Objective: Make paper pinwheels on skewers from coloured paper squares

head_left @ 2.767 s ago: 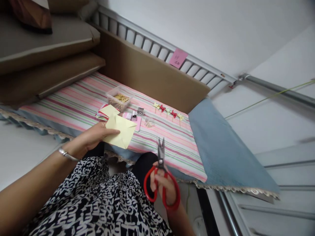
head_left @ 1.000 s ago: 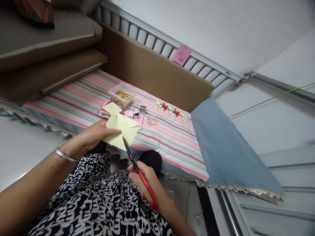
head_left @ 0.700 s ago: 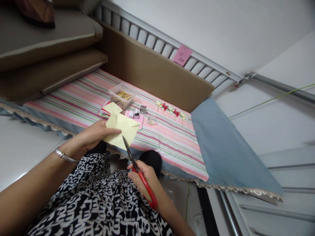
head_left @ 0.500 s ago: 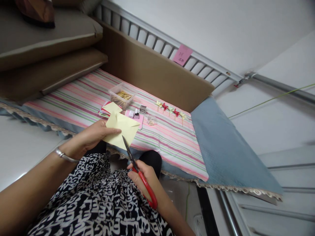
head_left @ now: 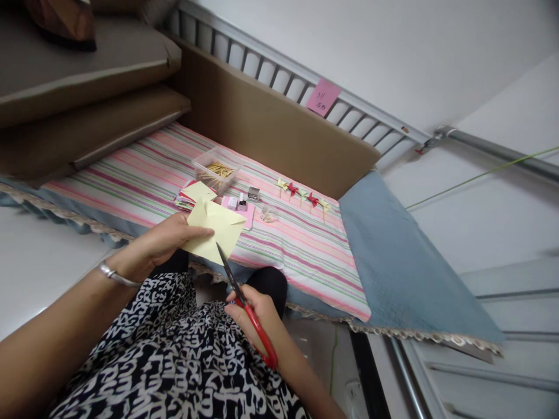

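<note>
A square of pale yellow paper (head_left: 218, 224), with slits cut near its corners, is pinched at its left side by my left hand (head_left: 177, 237). Red-handled scissors (head_left: 258, 331) are in my right hand (head_left: 259, 317), fingers round the grips. Their dark blades point up and left and overlap the lower part of the paper. From here the blades look nearly closed. Behind the sheet lies a stack of coloured papers (head_left: 196, 192) with a yellow one on top.
On the striped cloth (head_left: 297, 250) stand a clear box of wooden sticks (head_left: 218, 169), small containers (head_left: 238, 202) on pink paper, and a small clear cup (head_left: 269, 215). A row of several small paper pinwheels (head_left: 311, 199) lies further right. A cardboard panel (head_left: 271, 128) rises behind.
Very little differs. The scissors and my right hand have shifted slightly left and down, while my left hand keeps the paper almost where it was.
</note>
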A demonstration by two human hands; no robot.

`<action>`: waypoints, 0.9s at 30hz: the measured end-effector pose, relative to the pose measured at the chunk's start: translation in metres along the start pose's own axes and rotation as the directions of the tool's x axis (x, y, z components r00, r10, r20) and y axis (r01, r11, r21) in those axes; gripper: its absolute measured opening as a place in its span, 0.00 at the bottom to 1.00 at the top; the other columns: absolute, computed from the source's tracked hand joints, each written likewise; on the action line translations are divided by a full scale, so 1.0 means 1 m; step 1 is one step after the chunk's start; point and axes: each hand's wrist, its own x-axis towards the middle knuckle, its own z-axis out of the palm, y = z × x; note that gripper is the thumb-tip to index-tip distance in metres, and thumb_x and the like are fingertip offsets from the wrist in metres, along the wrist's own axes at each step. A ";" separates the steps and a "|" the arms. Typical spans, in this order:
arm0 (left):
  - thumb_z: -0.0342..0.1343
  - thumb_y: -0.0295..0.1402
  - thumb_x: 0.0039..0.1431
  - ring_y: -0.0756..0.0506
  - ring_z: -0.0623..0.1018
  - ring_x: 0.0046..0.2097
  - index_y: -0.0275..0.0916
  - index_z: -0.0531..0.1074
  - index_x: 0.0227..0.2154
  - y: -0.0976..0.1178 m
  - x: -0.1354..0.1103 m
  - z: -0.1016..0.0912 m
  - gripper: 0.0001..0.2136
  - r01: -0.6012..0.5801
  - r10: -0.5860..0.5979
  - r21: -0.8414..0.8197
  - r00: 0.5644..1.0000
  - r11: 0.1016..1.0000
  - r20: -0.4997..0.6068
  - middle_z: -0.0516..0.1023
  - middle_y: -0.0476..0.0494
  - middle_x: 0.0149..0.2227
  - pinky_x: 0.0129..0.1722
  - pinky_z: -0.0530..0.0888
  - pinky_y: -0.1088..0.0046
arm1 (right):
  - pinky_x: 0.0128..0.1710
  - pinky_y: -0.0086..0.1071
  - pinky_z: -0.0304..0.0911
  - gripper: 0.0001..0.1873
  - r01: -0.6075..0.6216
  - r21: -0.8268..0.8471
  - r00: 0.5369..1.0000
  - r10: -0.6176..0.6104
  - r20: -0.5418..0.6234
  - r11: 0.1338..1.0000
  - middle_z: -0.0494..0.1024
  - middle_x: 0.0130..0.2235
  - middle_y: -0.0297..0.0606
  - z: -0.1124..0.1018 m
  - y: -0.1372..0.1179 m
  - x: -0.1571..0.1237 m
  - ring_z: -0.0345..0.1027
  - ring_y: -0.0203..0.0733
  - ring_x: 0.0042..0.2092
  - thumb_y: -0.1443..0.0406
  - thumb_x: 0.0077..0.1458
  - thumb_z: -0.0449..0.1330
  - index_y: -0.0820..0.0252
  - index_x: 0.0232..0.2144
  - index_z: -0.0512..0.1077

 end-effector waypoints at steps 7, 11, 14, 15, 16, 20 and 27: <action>0.67 0.29 0.40 0.42 0.81 0.32 0.33 0.80 0.31 -0.002 0.010 -0.014 0.12 0.010 -0.008 0.037 0.997 0.999 -0.070 0.83 0.37 0.32 0.33 0.77 0.70 | 0.27 0.26 0.61 0.20 0.012 -0.168 0.998 -0.022 -0.059 0.986 0.70 0.22 0.28 -0.002 0.048 0.002 0.63 0.33 0.22 0.71 0.49 0.55 0.60 0.46 0.70; 0.67 0.31 0.41 0.43 0.80 0.30 0.35 0.80 0.30 -0.004 0.012 -0.016 0.10 0.033 -0.034 0.090 0.999 0.995 0.004 0.84 0.37 0.31 0.31 0.76 0.71 | 0.51 0.37 0.63 0.29 0.133 -0.100 0.967 -0.151 -0.203 0.986 0.77 0.44 0.41 -0.016 0.067 -0.001 0.72 0.41 0.44 0.74 0.46 0.54 0.60 0.53 0.64; 0.67 0.31 0.41 0.43 0.79 0.27 0.35 0.80 0.27 -0.008 0.010 -0.001 0.08 0.078 -0.098 0.186 0.990 0.979 0.099 0.83 0.37 0.28 0.27 0.74 0.72 | 0.54 0.42 0.62 0.27 0.216 -0.002 0.914 -0.203 -0.352 0.976 0.74 0.48 0.44 -0.028 0.066 0.006 0.70 0.44 0.48 0.69 0.48 0.58 0.58 0.52 0.62; 0.67 0.31 0.40 0.43 0.79 0.26 0.35 0.80 0.26 -0.010 0.010 0.007 0.07 0.092 -0.125 0.234 0.983 0.968 0.132 0.83 0.37 0.28 0.26 0.74 0.72 | 0.53 0.42 0.63 0.26 0.230 0.045 0.899 -0.194 -0.393 0.972 0.74 0.47 0.44 -0.032 0.062 0.011 0.70 0.44 0.47 0.67 0.49 0.59 0.58 0.52 0.62; 0.66 0.31 0.40 0.43 0.79 0.26 0.35 0.80 0.24 -0.013 0.009 0.014 0.07 0.101 -0.151 0.286 0.975 0.953 0.161 0.83 0.37 0.27 0.25 0.74 0.72 | 0.52 0.42 0.64 0.25 0.242 0.088 0.889 -0.184 -0.420 0.966 0.74 0.46 0.43 -0.035 0.057 0.016 0.70 0.43 0.46 0.65 0.50 0.60 0.57 0.51 0.62; 0.64 0.30 0.41 0.44 0.78 0.24 0.34 0.80 0.25 -0.026 0.010 0.039 0.06 0.082 -0.222 0.450 0.937 0.889 0.268 0.82 0.40 0.24 0.25 0.72 0.73 | 0.44 0.35 0.65 0.27 0.262 0.146 0.915 -0.197 -0.351 0.954 0.72 0.39 0.35 -0.043 0.032 0.037 0.69 0.38 0.38 0.65 0.47 0.63 0.57 0.51 0.62; 0.65 0.32 0.44 0.45 0.79 0.26 0.33 0.79 0.31 -0.026 0.017 0.042 0.10 0.104 -0.239 0.380 0.914 0.919 0.328 0.83 0.40 0.27 0.28 0.72 0.73 | 0.29 0.26 0.59 0.24 0.268 0.233 0.938 -0.198 -0.285 0.935 0.70 0.31 0.28 -0.033 0.023 0.051 0.61 0.32 0.28 0.70 0.44 0.59 0.57 0.46 0.65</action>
